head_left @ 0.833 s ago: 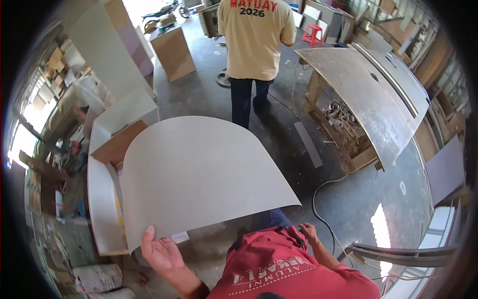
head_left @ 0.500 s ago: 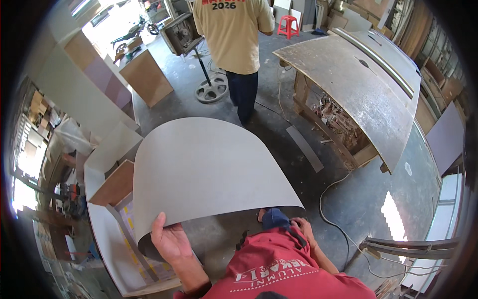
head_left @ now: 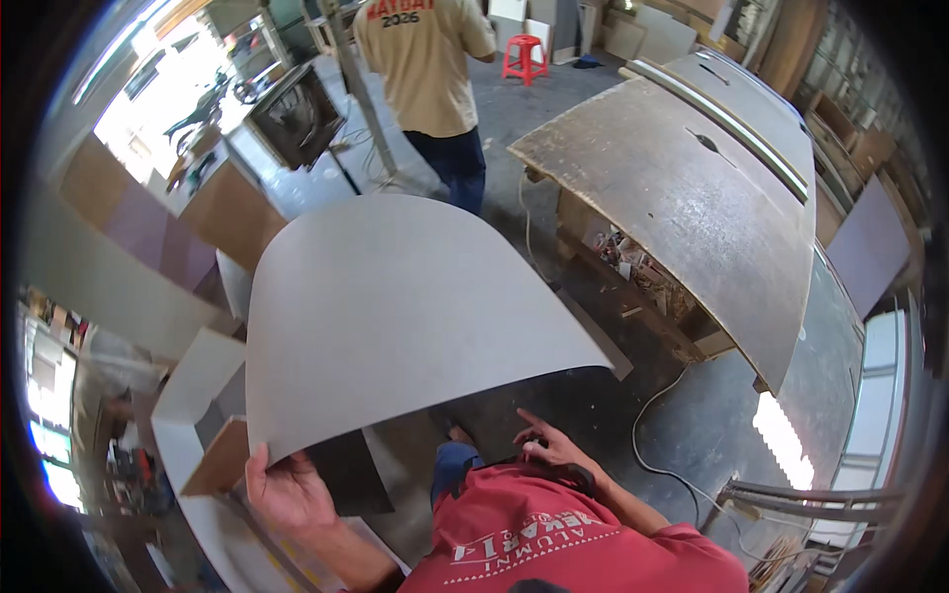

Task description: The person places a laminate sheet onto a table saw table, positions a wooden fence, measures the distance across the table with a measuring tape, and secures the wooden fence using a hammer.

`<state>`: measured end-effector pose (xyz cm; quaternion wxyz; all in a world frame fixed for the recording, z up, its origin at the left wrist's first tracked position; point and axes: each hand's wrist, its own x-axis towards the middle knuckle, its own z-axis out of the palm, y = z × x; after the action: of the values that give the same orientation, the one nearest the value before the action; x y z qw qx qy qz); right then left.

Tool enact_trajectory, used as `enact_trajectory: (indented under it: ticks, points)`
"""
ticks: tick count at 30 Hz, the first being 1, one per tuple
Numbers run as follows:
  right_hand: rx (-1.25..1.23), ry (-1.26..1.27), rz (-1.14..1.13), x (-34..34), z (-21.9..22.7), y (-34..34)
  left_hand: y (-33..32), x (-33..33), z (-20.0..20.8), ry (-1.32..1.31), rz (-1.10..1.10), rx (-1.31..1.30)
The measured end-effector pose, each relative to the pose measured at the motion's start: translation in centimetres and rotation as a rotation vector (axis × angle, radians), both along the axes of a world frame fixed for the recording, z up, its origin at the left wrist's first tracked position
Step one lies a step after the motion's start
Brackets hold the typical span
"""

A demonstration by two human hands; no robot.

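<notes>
A large, thin, pale grey sheet (head_left: pixel 405 306) bows upward in front of me, its near edge arching from lower left to right. My left hand (head_left: pixel 294 491) pinches that edge at its lower left corner, thumb on the outer face and fingers tucked beneath. My right hand (head_left: pixel 554 447) is in front of my waist, apart from the sheet, with its index finger stretched out and the others partly bent. Nothing clearly shows in it; a small dark spot by the fingers is too small to name.
At right stands a wide worktable (head_left: pixel 682 198) with a long metal rail (head_left: pixel 727 128) on top and scraps below. A person in a tan shirt (head_left: pixel 425 69) stands ahead, near a red stool (head_left: pixel 525 59). A cable (head_left: pixel 638 415) crosses the floor. A white open box-like panel (head_left: pixel 188 435) lies left.
The sheet has shifted left, with my left hand still on its corner. My right hand has come up from my waist and extended its index finger. The person ahead has moved away.
</notes>
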<state>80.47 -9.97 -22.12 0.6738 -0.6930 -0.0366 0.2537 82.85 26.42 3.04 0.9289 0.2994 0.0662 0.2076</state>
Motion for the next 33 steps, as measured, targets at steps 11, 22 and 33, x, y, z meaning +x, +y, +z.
enact_trajectory:
  ticks: [11, 22, 33]
  points:
    - [0.503, -0.351, -0.736, 24.6, 9.6, 3.9, 0.6, 29.7, 1.7, 0.138, -0.176, 0.088]
    - [0.555, -0.531, -1.298, 43.3, 18.1, -0.4, -9.1, 59.8, -1.7, -0.003, -0.707, 0.097]
    - [0.435, -0.915, -1.447, 66.5, 17.5, -7.0, -22.8, 92.6, -4.4, 0.213, -1.095, -0.098]
